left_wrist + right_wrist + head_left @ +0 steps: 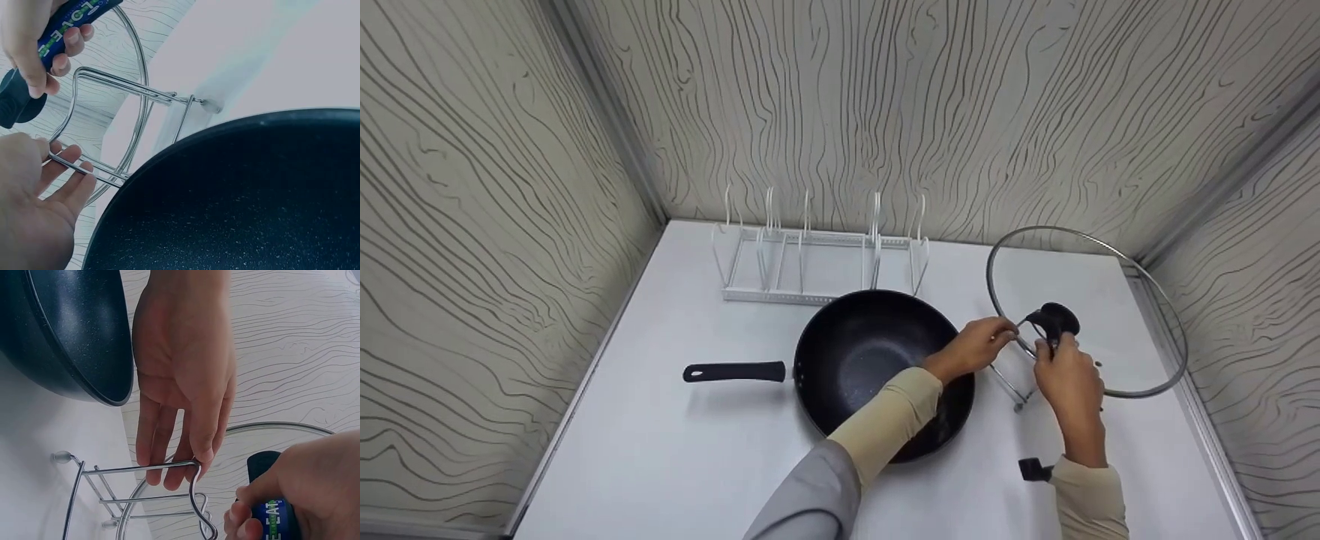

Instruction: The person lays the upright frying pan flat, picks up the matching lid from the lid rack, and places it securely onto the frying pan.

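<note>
In the head view, my left hand (971,346) reaches across the black wok (877,360) and pinches the upper bend of a chromed wire lid stand (121,84) between thumb and fingers. My right hand (1069,379) grips the black handle (1057,321) of a large clear lid (1125,322) with a metal rim. A blue label with printed letters (70,25) shows on that handle in the left wrist view. The lid stands tilted up, its rim at the wire stand. The wok hides part of the stand in the left wrist view.
A white wire rack (776,298) with upright dividers stands behind the wok, near the back wall. The wok's long black handle (735,371) points left over the white table (637,442). Wood-patterned panels (840,112) enclose the back and sides.
</note>
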